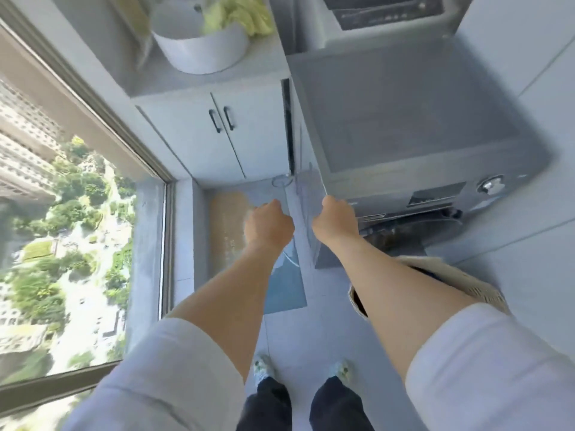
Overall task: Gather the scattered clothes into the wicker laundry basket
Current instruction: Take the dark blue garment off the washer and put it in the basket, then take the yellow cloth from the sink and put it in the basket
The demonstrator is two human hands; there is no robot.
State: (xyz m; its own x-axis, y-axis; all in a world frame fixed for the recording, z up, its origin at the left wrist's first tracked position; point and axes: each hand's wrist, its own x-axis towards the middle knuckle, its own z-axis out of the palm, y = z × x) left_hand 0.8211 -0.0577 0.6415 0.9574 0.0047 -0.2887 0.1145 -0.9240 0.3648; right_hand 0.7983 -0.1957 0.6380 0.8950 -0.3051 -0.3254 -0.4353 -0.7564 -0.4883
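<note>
My left hand (269,223) and my right hand (336,219) are both closed into fists, held out side by side above the floor. A thin, pale blue-grey garment (287,290) hangs between and below them, blurred against the grey floor. Both hands appear to grip its top edge. The wicker laundry basket (466,284) stands on the floor to the right, partly hidden under my right forearm, in front of the washing machine. A light green cloth (236,14) lies in a white basin at the top of the view.
A grey washing machine (420,119) fills the right side. A white cabinet (217,135) with two doors carries the white basin (202,48). A floor-to-ceiling window (62,213) runs along the left. A beige mat (227,225) lies by the cabinet.
</note>
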